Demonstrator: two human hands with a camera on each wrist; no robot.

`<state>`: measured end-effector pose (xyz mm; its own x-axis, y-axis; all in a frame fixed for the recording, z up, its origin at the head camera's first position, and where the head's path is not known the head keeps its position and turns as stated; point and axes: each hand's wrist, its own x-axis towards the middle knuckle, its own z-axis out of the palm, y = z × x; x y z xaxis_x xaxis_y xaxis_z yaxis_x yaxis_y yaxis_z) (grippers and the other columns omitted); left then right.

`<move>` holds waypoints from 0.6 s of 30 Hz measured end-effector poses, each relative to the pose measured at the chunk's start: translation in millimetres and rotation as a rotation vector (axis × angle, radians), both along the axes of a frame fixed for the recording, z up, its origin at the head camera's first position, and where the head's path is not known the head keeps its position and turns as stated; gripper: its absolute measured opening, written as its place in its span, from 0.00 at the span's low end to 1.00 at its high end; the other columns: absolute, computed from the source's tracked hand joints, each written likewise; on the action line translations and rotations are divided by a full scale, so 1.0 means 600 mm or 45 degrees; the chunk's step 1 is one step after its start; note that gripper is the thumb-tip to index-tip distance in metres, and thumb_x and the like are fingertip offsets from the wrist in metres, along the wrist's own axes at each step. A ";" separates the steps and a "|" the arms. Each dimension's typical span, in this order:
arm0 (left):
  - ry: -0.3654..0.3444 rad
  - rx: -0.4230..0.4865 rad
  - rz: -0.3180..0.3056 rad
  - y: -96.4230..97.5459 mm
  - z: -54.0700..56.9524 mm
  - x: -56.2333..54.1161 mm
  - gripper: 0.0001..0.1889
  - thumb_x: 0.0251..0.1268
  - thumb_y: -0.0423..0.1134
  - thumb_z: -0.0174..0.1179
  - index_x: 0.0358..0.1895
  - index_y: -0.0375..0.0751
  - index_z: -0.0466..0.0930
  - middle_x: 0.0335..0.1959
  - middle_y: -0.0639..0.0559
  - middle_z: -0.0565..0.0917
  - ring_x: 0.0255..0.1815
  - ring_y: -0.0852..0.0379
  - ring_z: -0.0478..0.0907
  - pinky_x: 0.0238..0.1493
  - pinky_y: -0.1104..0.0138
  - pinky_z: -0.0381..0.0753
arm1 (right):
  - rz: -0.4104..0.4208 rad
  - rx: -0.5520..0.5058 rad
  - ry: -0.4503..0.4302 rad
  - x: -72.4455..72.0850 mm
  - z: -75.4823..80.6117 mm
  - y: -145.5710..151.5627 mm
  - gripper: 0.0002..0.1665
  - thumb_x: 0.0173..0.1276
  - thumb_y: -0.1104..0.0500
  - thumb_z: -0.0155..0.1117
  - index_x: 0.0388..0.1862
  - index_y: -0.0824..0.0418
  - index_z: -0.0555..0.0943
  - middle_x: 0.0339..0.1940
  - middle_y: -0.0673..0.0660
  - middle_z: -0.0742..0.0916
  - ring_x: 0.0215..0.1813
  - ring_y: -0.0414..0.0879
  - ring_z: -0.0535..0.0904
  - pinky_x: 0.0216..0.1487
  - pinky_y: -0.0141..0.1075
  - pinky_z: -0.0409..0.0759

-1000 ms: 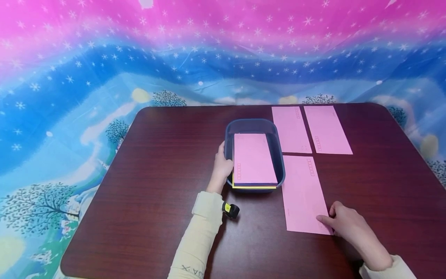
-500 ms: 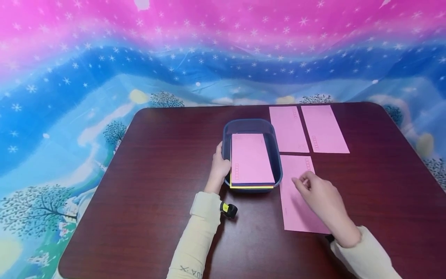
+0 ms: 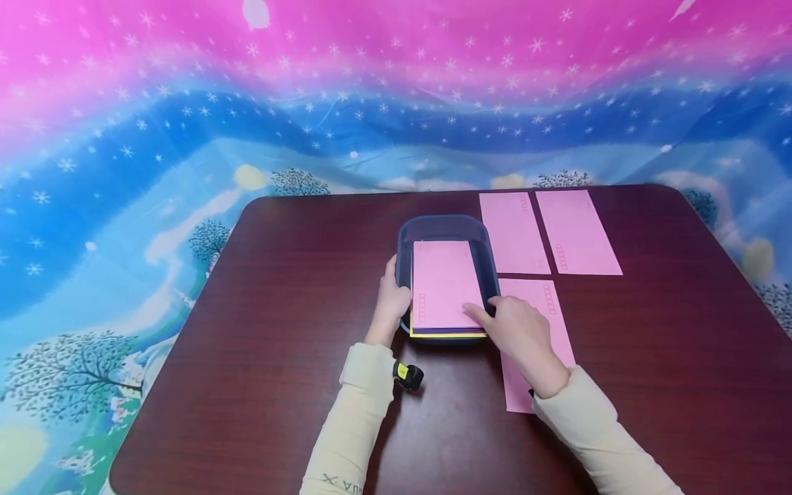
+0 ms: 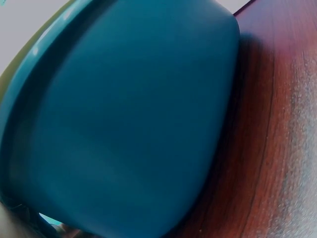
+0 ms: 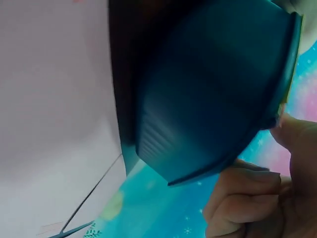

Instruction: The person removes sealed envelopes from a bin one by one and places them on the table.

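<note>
In the head view a dark blue plastic bin (image 3: 442, 225) holds a stack of envelopes. A pink envelope (image 3: 442, 275) lies on top, with purple and yellow edges beneath. My left hand (image 3: 392, 299) grips the bin's left side, thumb at the rim and fingers along the outer wall. At the lower right of the stack, my right hand (image 3: 520, 326) has its thumb (image 3: 475, 313) over the top envelope's corner and its index finger by the rim. In the right wrist view, bent fingers (image 5: 242, 201) sit below the bin's rim, apart from the thumb (image 5: 292, 134).
Three pink envelopes lie flat on the brown table (image 3: 260, 330) right of the bin: a near envelope (image 3: 559, 330) partly under my right arm, a back envelope (image 3: 516, 234) beside the bin, and a far right envelope (image 3: 578, 234). A patterned cloth (image 3: 371, 89) hangs behind.
My right hand has left the near pink envelope's lower right corner and moved left and away to the stack in the bin. My left hand stays on the bin.
</note>
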<state>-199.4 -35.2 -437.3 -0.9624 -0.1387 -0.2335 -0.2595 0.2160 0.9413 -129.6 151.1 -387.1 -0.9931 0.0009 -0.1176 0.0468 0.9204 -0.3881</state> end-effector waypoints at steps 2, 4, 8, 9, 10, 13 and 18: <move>-0.004 0.003 0.002 0.000 0.001 0.000 0.40 0.56 0.17 0.40 0.75 0.49 0.54 0.67 0.35 0.65 0.64 0.42 0.67 0.64 0.54 0.66 | 0.001 0.006 -0.008 0.000 -0.004 -0.001 0.34 0.65 0.37 0.58 0.52 0.66 0.81 0.45 0.68 0.86 0.41 0.59 0.82 0.31 0.45 0.76; -0.006 0.002 0.003 0.000 0.002 0.001 0.41 0.56 0.17 0.41 0.75 0.49 0.53 0.67 0.36 0.65 0.64 0.42 0.67 0.64 0.54 0.66 | -0.004 0.003 -0.012 0.000 -0.005 -0.002 0.31 0.65 0.39 0.60 0.50 0.65 0.83 0.41 0.66 0.87 0.36 0.55 0.80 0.27 0.42 0.74; -0.018 -0.004 0.008 -0.001 0.003 0.001 0.41 0.56 0.16 0.42 0.75 0.50 0.53 0.67 0.36 0.64 0.63 0.43 0.67 0.64 0.54 0.67 | -0.030 -0.029 -0.010 0.000 -0.004 -0.001 0.26 0.65 0.43 0.61 0.46 0.65 0.84 0.37 0.63 0.87 0.32 0.51 0.77 0.25 0.38 0.70; -0.020 -0.005 0.009 -0.001 0.003 0.000 0.42 0.56 0.16 0.42 0.75 0.50 0.53 0.67 0.36 0.65 0.62 0.43 0.68 0.64 0.55 0.68 | -0.039 -0.034 -0.006 0.000 -0.004 -0.001 0.26 0.65 0.44 0.61 0.46 0.65 0.84 0.36 0.63 0.87 0.31 0.51 0.77 0.25 0.37 0.70; -0.022 -0.007 0.011 -0.001 0.003 0.000 0.42 0.55 0.16 0.42 0.75 0.50 0.53 0.66 0.35 0.65 0.62 0.43 0.69 0.63 0.55 0.69 | -0.048 -0.038 0.002 0.001 -0.005 -0.001 0.26 0.65 0.44 0.61 0.46 0.65 0.84 0.36 0.63 0.87 0.31 0.51 0.77 0.24 0.37 0.70; -0.031 -0.012 0.009 -0.001 0.003 -0.001 0.42 0.55 0.16 0.42 0.75 0.51 0.54 0.65 0.35 0.66 0.60 0.43 0.69 0.61 0.55 0.70 | -0.071 -0.042 0.035 0.004 -0.006 0.000 0.25 0.65 0.45 0.62 0.47 0.65 0.83 0.38 0.65 0.87 0.32 0.52 0.78 0.24 0.38 0.70; -0.045 -0.023 0.005 0.000 0.001 -0.002 0.41 0.56 0.17 0.43 0.75 0.52 0.54 0.65 0.36 0.65 0.60 0.43 0.68 0.62 0.55 0.69 | -0.072 -0.049 0.094 0.007 -0.008 0.003 0.24 0.65 0.47 0.62 0.48 0.66 0.83 0.37 0.65 0.87 0.31 0.52 0.78 0.24 0.37 0.69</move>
